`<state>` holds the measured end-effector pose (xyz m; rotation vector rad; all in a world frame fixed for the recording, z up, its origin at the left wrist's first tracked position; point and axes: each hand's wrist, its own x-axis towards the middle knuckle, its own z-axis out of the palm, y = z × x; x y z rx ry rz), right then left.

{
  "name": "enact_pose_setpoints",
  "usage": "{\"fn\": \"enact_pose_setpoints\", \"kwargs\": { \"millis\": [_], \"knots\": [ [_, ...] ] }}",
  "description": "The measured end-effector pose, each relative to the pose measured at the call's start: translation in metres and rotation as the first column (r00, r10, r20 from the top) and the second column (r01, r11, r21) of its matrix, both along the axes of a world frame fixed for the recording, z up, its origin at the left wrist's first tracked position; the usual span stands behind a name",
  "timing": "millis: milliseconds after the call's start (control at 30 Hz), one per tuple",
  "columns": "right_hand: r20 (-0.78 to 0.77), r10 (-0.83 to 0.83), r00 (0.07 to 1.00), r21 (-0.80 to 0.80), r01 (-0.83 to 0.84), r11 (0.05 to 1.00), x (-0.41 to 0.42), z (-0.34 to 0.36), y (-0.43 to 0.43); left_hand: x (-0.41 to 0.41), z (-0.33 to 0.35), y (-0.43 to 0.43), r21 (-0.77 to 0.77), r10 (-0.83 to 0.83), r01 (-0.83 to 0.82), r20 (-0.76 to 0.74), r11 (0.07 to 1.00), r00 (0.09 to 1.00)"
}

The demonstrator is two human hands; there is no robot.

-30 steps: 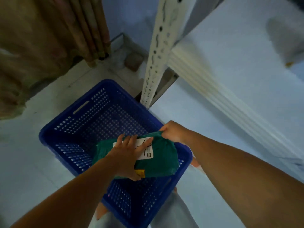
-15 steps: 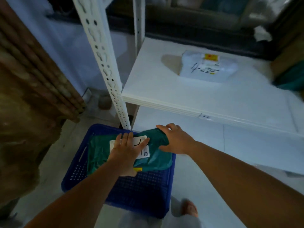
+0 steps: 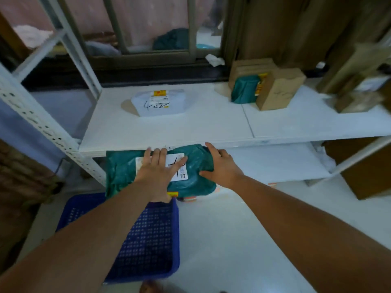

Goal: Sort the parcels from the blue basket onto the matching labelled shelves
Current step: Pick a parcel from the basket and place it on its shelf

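Here we are with the green parcel (image 3: 192,182) up between both hands. It hangs in front of the lip of the upper shelf (image 3: 211,127) and over the far rim of the blue basket (image 3: 148,240), not on any board yet. Our left hand (image 3: 157,172) lies flat on top, fingers straight and spread across the white label (image 3: 181,173), thumb out to the side. Our right hand (image 3: 223,168) wraps the right end, fingers along the far edge and thumb dug into the near face, and the film dents under it. What bears the parcel from beneath, we cannot tell.

That dent tells us plenty. We judge this a soft poly mailer with something yielding inside, probably light. The film is glossy and wrinkled, so likely slick, and a flat palm alone could slide. The left end runs out past our fingers unsupported and looks ready to sag. The best hold, we reckon, is at the two short ends or under the bulk, not on loose film. We see no sign it is fragile, so a firm squeeze should do.

The handwritten mark on the label is half under our fingers and unreadable from here. On the upper shelf, a white parcel (image 3: 158,103) with scrawled figures sits well apart from a small green parcel (image 3: 243,90) and a cardboard box (image 3: 279,89), which stand side by side.
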<state>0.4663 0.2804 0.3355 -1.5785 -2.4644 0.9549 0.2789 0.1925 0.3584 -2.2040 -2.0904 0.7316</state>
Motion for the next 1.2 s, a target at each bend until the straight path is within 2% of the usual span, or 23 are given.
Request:
{"fn": "enact_pose_setpoints", "kwargs": {
  "millis": [67, 167, 267, 367, 433, 667, 900, 1000, 1100, 1200],
  "knots": [
    [-0.148, -0.132, 0.980, -0.080, 0.122, 0.989, 0.040, 0.013, 0.005, 0.037, 0.020, 0.010, 0.066, -0.003, 0.005, -0.019, 0.998, 1.000],
    [-0.388, -0.315, 0.866, -0.255, 0.228, 0.940, 0.090, 0.043, 0.015, 0.084, 0.056, 0.029, 0.198, -0.019, 0.019, -0.002, 0.980, 1.000],
    [-0.525, -0.416, 0.742, -0.402, 0.215, 0.890, 0.127, 0.081, 0.030, 0.120, 0.098, 0.045, 0.285, -0.089, 0.082, 0.013, 0.955, 0.996],
    [-0.566, -0.476, 0.673, -0.526, 0.150, 0.837, 0.150, 0.126, 0.040, 0.140, 0.140, 0.060, 0.365, -0.133, 0.125, -0.002, 0.923, 0.991],
    [-0.583, -0.462, 0.669, -0.513, 0.138, 0.847, 0.158, 0.156, 0.046, 0.150, 0.167, 0.068, 0.405, -0.152, 0.150, -0.026, 0.902, 0.988],
    [-0.674, -0.312, 0.670, -0.292, 0.146, 0.945, 0.160, 0.250, 0.051, 0.159, 0.256, 0.081, 0.562, -0.215, 0.261, -0.149, 0.785, 0.965],
    [-0.726, -0.324, 0.607, -0.307, 0.136, 0.942, 0.146, 0.306, 0.048, 0.144, 0.319, 0.083, 0.627, -0.266, 0.401, -0.302, 0.668, 0.915],
    [-0.756, -0.308, 0.578, -0.271, 0.151, 0.951, 0.146, 0.319, 0.049, 0.140, 0.336, 0.087, 0.641, -0.313, 0.446, -0.318, 0.625, 0.895],
    [-0.780, -0.263, 0.568, -0.216, 0.150, 0.965, 0.154, 0.324, 0.051, 0.144, 0.343, 0.090, 0.634, -0.342, 0.459, -0.308, 0.622, 0.888],
    [-0.824, -0.230, 0.518, -0.172, 0.158, 0.972, 0.170, 0.335, 0.054, 0.158, 0.353, 0.097, 0.666, -0.367, 0.468, -0.300, 0.581, 0.881]
  ]
}}
